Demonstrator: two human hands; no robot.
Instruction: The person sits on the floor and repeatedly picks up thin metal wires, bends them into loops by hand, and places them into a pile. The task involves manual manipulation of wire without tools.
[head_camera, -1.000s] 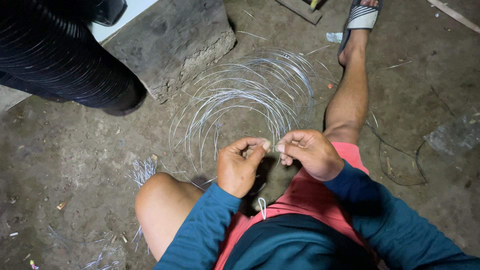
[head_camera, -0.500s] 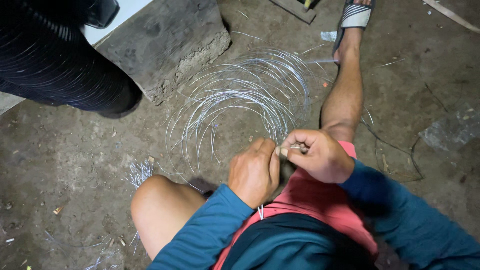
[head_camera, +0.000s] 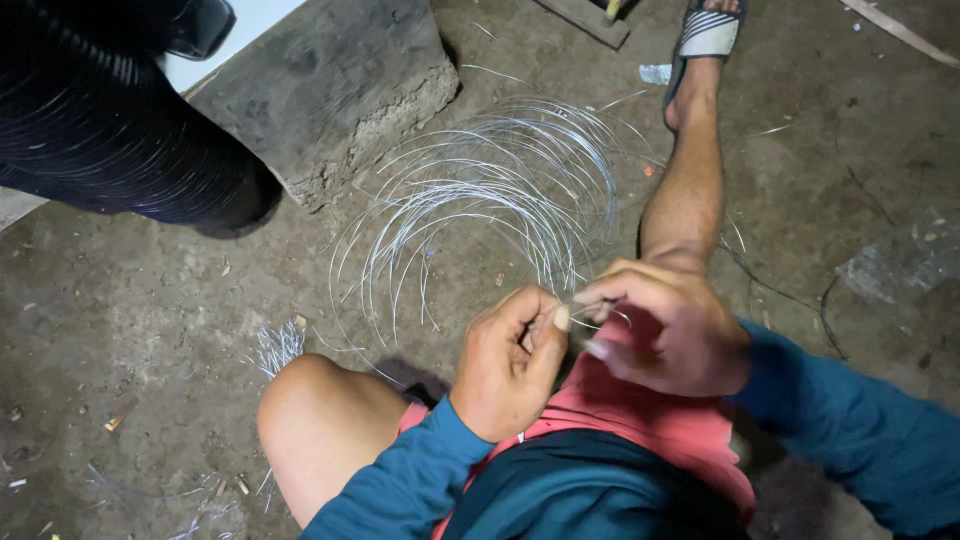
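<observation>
My left hand (head_camera: 508, 358) and my right hand (head_camera: 668, 325) meet in front of my lap, fingertips pinched on a thin silver wire end (head_camera: 598, 302) that bends between them. The wire runs out of a loose coil of silver wire (head_camera: 490, 190) lying on the dirt floor just beyond my hands. I sit low, in red shorts (head_camera: 660, 415) and blue long sleeves, with my left knee (head_camera: 320, 420) raised and my right leg (head_camera: 690, 170) stretched out past the coil.
A rough concrete block (head_camera: 335, 85) stands at the back left, with a dark ribbed bundle (head_camera: 110, 120) beside it. Short cut wire pieces (head_camera: 280, 345) lie left of my knee. My sandal (head_camera: 708, 32) and a wooden strip (head_camera: 590, 20) are at the top.
My right hand has turned and slid toward my lap, bending the wire end. My left hand has re-gripped with thumb and forefinger pinched.
</observation>
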